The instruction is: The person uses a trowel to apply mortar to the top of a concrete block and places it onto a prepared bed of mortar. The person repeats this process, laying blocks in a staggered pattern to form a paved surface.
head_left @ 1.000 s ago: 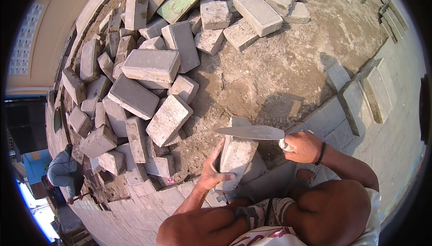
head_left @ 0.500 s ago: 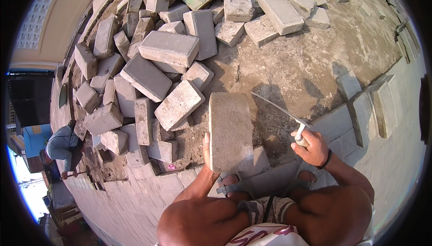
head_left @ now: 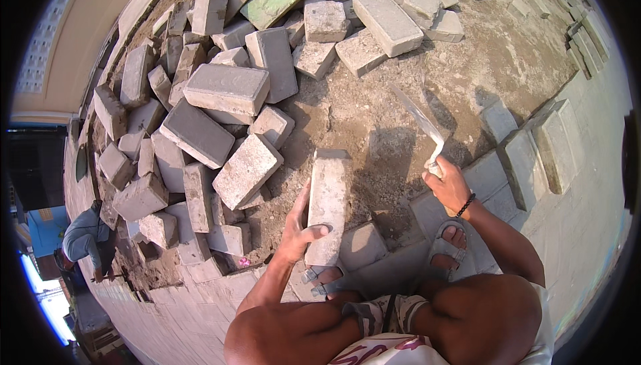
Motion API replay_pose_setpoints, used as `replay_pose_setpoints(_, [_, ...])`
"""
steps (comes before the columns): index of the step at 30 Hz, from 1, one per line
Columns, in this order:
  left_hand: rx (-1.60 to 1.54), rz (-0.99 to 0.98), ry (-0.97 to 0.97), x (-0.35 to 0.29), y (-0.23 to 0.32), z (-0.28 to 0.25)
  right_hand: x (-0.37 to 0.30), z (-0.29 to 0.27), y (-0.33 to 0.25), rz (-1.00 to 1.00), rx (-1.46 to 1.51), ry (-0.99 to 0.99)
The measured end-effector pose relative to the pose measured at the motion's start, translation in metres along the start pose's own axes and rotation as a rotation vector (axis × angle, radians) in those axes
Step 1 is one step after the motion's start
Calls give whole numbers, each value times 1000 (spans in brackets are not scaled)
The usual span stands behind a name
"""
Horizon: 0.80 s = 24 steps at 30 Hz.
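A grey concrete paving block (head_left: 328, 195) stands in front of me with its narrow side turned up. My left hand (head_left: 298, 233) grips it from the left, thumb across the upward side and fingers along the far left. The faces turned away from me are hidden. In my right hand (head_left: 449, 186) is a trowel (head_left: 424, 119), its pale handle in my closed fingers and its thin blade pointing up and left over the soil. Beside the held block, a smaller paving block (head_left: 364, 246) sits at the edge of the paving, close to my left foot.
A heap of loose blocks (head_left: 227, 88) covers the left and far side. Bare sandy soil (head_left: 461, 65) lies ahead. Laid paving (head_left: 200, 311) runs under my sandalled feet, with a few blocks (head_left: 554, 145) raised at right. Another person (head_left: 87, 235) bends over at far left.
My left hand has turned the block from its broad face to its narrow side, and the thumb now shows on it. The trowel has swung to point more upward, its blade farther from the block.
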<state>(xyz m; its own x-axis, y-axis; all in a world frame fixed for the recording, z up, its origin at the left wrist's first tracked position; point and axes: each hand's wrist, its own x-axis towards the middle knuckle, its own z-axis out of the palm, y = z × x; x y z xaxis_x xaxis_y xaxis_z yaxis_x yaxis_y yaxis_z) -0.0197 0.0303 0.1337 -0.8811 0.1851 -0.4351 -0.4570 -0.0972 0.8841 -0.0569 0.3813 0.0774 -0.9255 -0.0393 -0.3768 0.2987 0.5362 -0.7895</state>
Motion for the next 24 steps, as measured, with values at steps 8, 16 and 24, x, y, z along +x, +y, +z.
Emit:
replay_pose_setpoints(8, [1855,695,-466,0,22,-9,-50,-36,26,169,165,-21])
replay_pose_setpoints(16, [1839,814,-715,-2,18,7,-62,-32,34,155,173,-13])
replay_pose_setpoints(24, [1730,261,-834,31,64,49,-69,-67,46,20,61,130])
